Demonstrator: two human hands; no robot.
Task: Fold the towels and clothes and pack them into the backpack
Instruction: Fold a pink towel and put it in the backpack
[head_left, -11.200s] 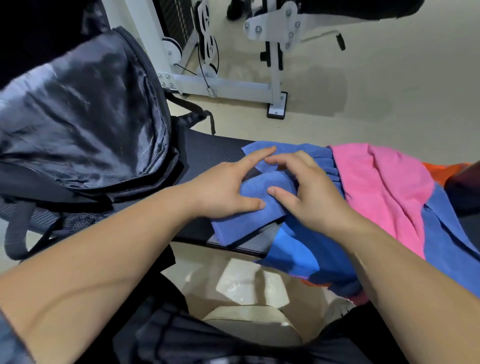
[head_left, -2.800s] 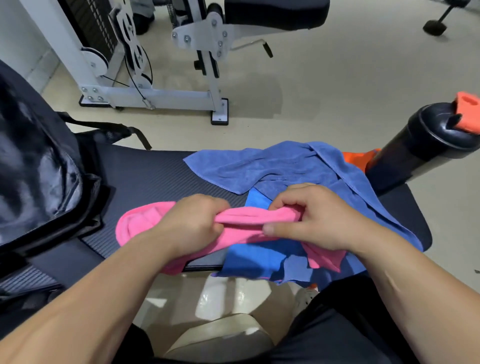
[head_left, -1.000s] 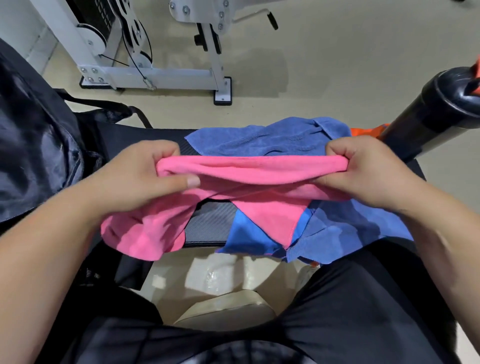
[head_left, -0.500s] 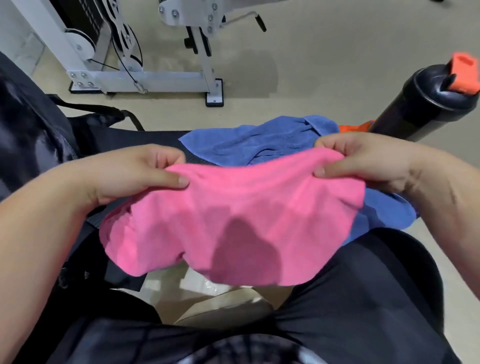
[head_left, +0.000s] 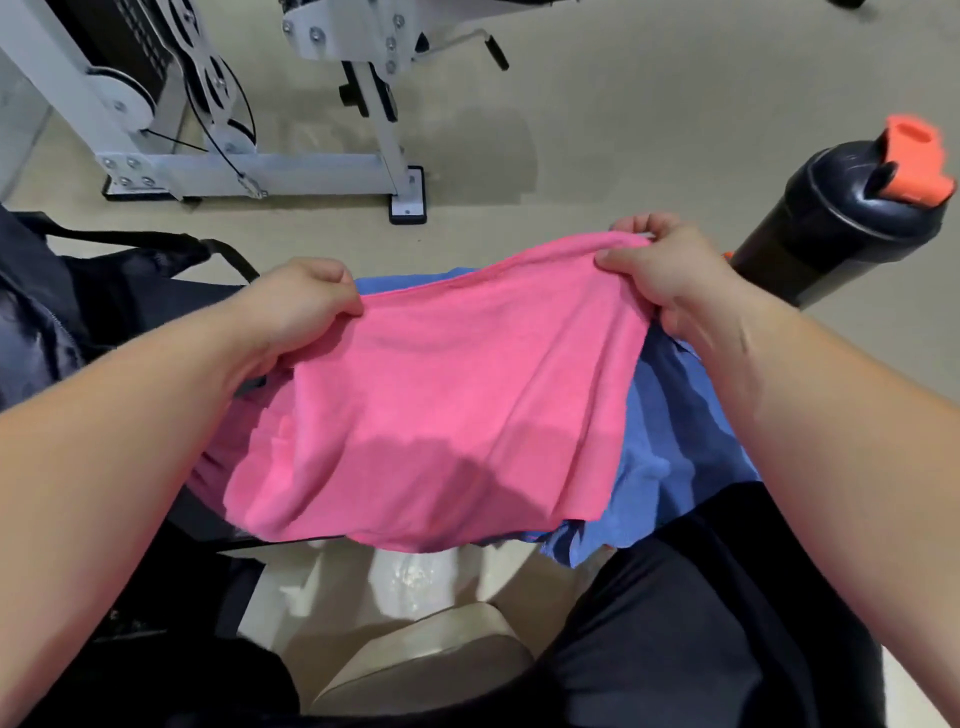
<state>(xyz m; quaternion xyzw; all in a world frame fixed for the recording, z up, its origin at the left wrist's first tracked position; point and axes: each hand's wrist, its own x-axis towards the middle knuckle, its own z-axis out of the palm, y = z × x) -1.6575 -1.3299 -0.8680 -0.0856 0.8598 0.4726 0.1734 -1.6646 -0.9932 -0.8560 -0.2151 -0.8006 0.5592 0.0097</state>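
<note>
Left hand (head_left: 301, 301), just right of the dark backpack (head_left: 36, 312) at the left edge, grips the pink towel (head_left: 441, 405) at its upper left corner, fingers curled; towel hangs spread across frame centre; right hand (head_left: 670, 275) pinches its upper right corner; blue towel (head_left: 670, 441) lies beneath, lower right; black bottle (head_left: 831, 228) stands upper right.

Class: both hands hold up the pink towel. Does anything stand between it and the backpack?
Nothing visible does. The left hand and right hand hold the pink towel up by its top edge; the backpack sits at the frame's left, with only its strap between. Its opening is out of view.
</note>
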